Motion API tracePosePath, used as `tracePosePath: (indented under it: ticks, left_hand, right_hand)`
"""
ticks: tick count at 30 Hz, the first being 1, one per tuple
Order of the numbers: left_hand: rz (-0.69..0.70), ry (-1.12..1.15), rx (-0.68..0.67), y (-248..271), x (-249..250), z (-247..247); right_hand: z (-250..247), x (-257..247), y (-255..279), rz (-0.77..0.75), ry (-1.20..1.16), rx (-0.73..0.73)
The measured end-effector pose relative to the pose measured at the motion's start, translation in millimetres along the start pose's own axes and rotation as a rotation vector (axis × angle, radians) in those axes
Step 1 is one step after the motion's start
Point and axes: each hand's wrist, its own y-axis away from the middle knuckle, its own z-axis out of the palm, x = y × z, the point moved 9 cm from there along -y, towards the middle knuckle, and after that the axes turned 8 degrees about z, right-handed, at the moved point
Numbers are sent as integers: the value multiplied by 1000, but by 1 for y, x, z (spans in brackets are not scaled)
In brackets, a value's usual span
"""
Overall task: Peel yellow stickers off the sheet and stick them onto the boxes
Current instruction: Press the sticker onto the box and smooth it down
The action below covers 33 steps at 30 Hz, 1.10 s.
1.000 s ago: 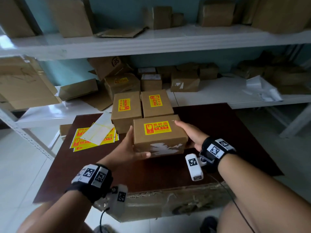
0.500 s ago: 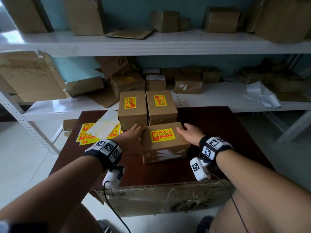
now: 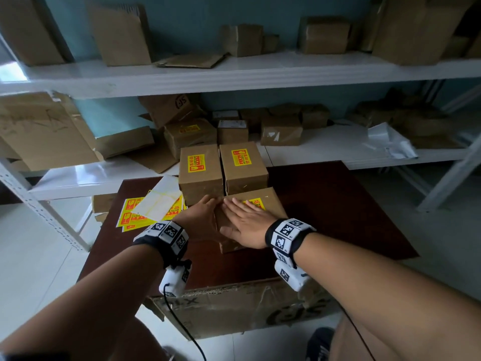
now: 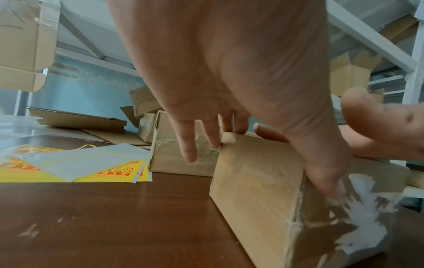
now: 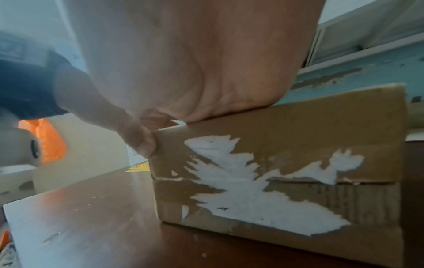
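Note:
A brown cardboard box [image 3: 274, 201] [image 4: 252, 190] [image 5: 298, 127] stands on the dark wooden table [image 3: 325, 204], just in front of two boxes [image 3: 200, 178] [image 3: 246, 173] that each carry a yellow sticker. My right hand [image 3: 244, 220] [image 5: 206, 72] lies flat on the near box's top and covers most of its yellow sticker [image 3: 257, 203]. Against the box's left side rests my left hand [image 3: 204, 217] [image 4: 229, 90], fingers straight, thumb at the front corner. Yellow sticker sheets [image 3: 135, 217] [image 4: 110, 174] lie at the table's left, under a white backing sheet [image 3: 158, 201].
White metal shelves [image 3: 234, 74] behind the table hold many cardboard boxes and flattened cartons. A large worn carton [image 3: 234, 308] sits against the table's near edge. The near box's front face has torn white label remains [image 5: 252, 190].
The near box has gone from lifted in both hands to standing on the table. My right hand moved from its right side to flat on its top; the left stays at its left side.

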Motion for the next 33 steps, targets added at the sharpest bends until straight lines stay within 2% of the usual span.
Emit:
tracePosePath:
  ticks: [8,13,18,20,25,29,33]
  left_hand:
    - [-33,-8,-22,1,-3,0]
    - [-69,1,-53,0,-3,-2]
    - [-87,-1,-59,0,0,-1]
    - [-84,-5,-54,0,1,-1]
    - [-30,-115,-32,0,7,-1]
    - [-13,-167,-2,-2,2,1]
    - [-36,-173,-22,-2,-3,3]
  right_hand:
    - [1,21,7,-13,12,-26]
    - [2,59,19,42,-10,-47]
    - [-5,94,20,242,-12,-69]
    - [-11,82,15,250,-34,-36]
    - [-8,-1,-1,47,-50,40]
    - [-1,-2,0,61,-37,116]
    - [-2,1,-3,56,-41,107]
